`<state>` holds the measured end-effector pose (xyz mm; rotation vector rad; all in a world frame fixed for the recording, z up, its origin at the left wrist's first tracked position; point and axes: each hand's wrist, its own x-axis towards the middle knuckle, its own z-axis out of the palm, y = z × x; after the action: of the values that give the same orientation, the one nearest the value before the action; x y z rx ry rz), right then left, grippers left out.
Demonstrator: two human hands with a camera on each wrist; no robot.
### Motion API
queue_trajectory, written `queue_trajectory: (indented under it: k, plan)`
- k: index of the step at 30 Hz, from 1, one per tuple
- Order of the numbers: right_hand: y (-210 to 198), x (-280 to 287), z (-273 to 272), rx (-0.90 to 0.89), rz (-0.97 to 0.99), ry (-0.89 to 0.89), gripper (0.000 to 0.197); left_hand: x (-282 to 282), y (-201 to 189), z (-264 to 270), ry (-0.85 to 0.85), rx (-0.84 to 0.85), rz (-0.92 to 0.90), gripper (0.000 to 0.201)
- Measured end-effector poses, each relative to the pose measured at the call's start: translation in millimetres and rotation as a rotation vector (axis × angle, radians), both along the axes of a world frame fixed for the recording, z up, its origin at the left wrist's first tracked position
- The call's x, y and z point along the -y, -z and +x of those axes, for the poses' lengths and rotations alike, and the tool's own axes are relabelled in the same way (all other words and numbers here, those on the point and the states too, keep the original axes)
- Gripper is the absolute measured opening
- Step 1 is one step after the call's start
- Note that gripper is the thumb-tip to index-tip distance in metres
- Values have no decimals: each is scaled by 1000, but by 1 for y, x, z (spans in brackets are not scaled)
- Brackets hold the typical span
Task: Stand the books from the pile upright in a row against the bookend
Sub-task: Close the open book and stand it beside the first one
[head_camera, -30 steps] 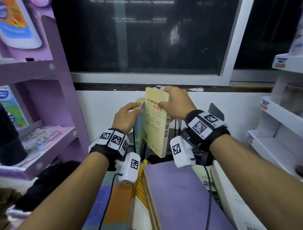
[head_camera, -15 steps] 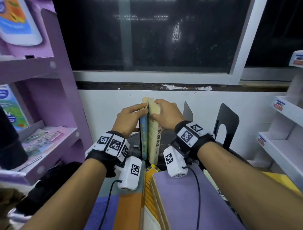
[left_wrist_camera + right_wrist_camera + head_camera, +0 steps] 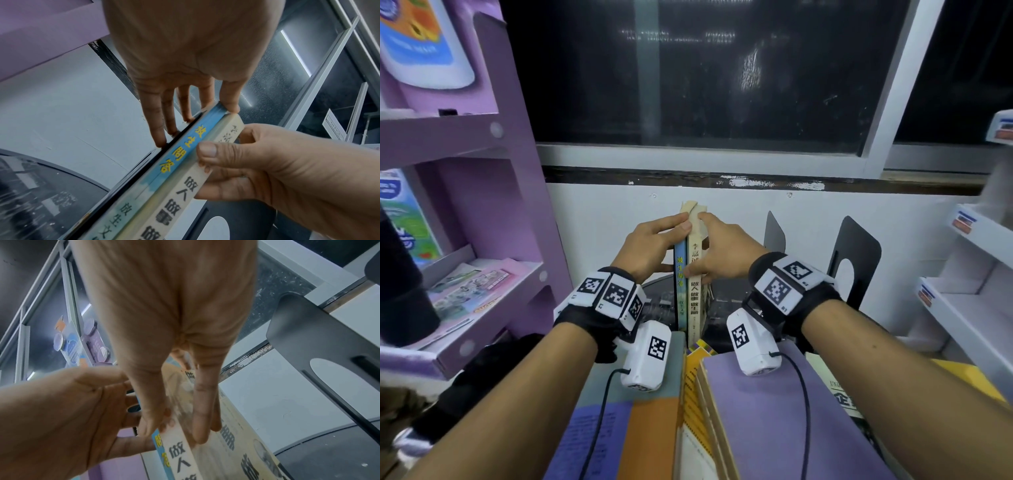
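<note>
Two books stand upright side by side: a blue-spined book (image 3: 680, 284) and, to its right, a cream-spined book (image 3: 695, 291). My left hand (image 3: 654, 240) lies flat with straight fingers against the left side, where a thin black bookend plate (image 3: 131, 180) backs the blue book (image 3: 185, 146). Its thumb touches the top of the blue spine. My right hand (image 3: 719, 251) grips the cream book (image 3: 185, 203), thumb on the spine and fingers (image 3: 203, 410) along its right cover. The pile lies in front, topped by a purple book (image 3: 774, 421).
Two more bookends stand to the right, a grey one (image 3: 774, 233) and a black one (image 3: 858, 253). A purple shelf unit (image 3: 482, 222) is close on the left and a white shelf unit (image 3: 969, 291) on the right. The white wall (image 3: 602, 222) is just behind.
My right hand brought the cream book down from a raised, tilted position and stood it upright against the blue book. My left hand stayed on the blue book's left side.
</note>
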<state>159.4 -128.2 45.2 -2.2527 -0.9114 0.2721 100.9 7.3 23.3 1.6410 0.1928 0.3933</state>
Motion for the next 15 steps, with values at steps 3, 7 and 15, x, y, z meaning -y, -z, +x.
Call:
queue_trajectory:
  k: [3,7,15]
  plan:
    - [3,-3,1,67,-31,-6,73,-1,0,0,2,2,-9,36]
    - [10,-9,2,169,-50,-9,67,-2,0,-2,6,6,-13,35]
    - [13,-10,4,218,-61,17,79,-3,2,0,2,11,14,36]
